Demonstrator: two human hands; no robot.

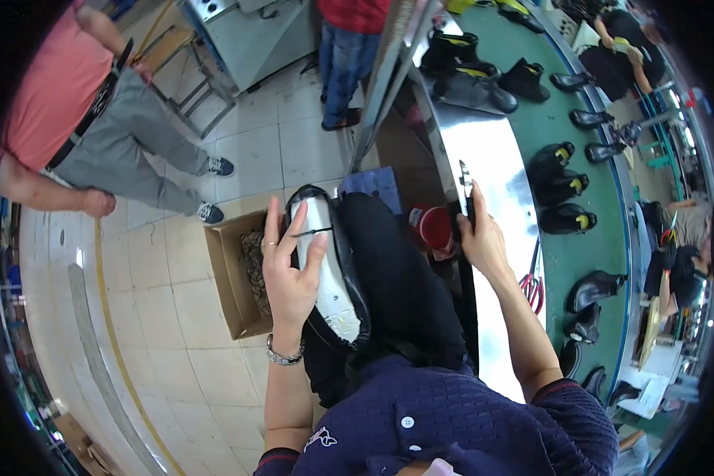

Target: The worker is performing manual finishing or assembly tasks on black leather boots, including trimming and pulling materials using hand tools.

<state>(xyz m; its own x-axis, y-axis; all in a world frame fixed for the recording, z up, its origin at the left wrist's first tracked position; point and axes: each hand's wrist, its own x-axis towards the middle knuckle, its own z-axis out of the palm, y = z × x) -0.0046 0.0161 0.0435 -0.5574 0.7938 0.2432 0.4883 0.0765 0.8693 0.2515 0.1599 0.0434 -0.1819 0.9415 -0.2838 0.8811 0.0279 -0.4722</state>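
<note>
On my left thigh lies a black shoe upper point(355, 295) with its underside up, showing a pale insole point(333, 297). A thin black strip crosses that insole near the toe end. My left hand point(290, 274) rests over the shoe's left side, its fingers stretched and apart, the thumb on the insole. To the right, my right hand point(485, 242) is closed around the dark handle of a small knife-like tool point(466, 178), its silver tip pointing away from me. The hand is above the edge of the metal bench point(504, 349).
A cardboard box point(228, 297) with brown material stands left of my legs. A red container point(435, 228) is beside my right knee. Red-handled scissors point(533, 292) lie on the bench. Beyond it, a green conveyor point(559, 266) carries several black shoes. Two people stand ahead.
</note>
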